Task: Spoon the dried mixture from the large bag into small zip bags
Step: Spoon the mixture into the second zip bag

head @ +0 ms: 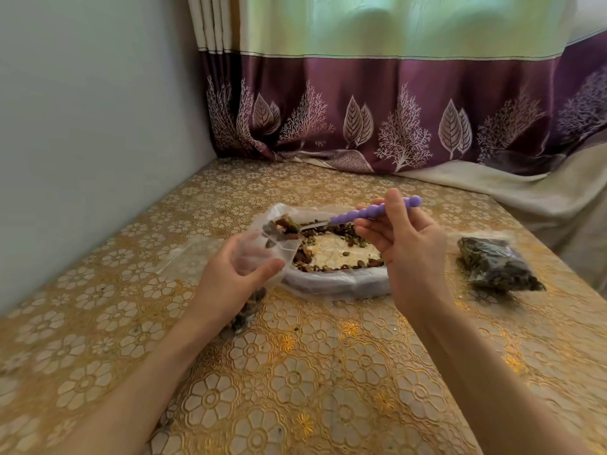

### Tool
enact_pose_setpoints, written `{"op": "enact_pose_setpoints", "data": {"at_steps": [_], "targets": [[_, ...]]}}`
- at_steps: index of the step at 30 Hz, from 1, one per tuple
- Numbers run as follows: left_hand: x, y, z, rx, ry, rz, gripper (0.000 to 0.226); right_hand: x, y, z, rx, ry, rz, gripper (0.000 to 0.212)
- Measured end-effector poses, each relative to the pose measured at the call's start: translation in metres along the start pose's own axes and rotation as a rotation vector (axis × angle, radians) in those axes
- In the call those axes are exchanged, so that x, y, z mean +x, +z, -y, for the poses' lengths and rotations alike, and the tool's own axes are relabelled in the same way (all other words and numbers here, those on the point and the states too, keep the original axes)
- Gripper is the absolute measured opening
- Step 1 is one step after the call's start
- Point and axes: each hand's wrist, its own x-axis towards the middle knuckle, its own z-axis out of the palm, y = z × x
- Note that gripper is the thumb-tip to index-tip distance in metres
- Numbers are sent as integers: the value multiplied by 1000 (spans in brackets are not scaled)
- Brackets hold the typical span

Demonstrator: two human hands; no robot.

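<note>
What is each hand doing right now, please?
Left hand: grips the small zip bag, holding its mouth open.
Right hand: pinches the purple spoon, its loaded bowl at the bag's mouth.

The right hand point(407, 244) tips a loaded spoon point(348, 218) into the zip bag point(262, 254) gripped by the left hand point(233, 277).
</note>
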Motion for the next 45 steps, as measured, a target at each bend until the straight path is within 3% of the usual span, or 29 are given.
{"op": "enact_pose_setpoints", "data": {"at_steps": [9, 12, 19, 23, 27, 37, 42, 45], "targets": [[0, -2, 2, -119, 13, -94, 42, -8, 12, -6, 20, -29, 280, 18], [0, -3, 3, -109, 35, -136, 57, -6, 9, -5, 45, -21, 307, 16], [1, -4, 2, -64, 51, -169, 63, 8, -5, -4, 134, -17, 27, 21], [1, -5, 0, -50, 47, -174, 69, 17, -21, -7, -113, -177, -152, 26], [0, -5, -1, -19, 55, -192, 65, 27, -39, -20, -355, -206, -239, 26], [-1, -4, -2, -9, 64, -203, 63, 42, -72, -26, -471, -82, -327, 32], [-2, -4, -5, -15, 61, -175, 52, 38, -66, -25, -424, -14, -244, 33], [-2, -4, -4, -16, 64, -178, 60, 36, -59, -26, -464, 7, -187, 33]]}}
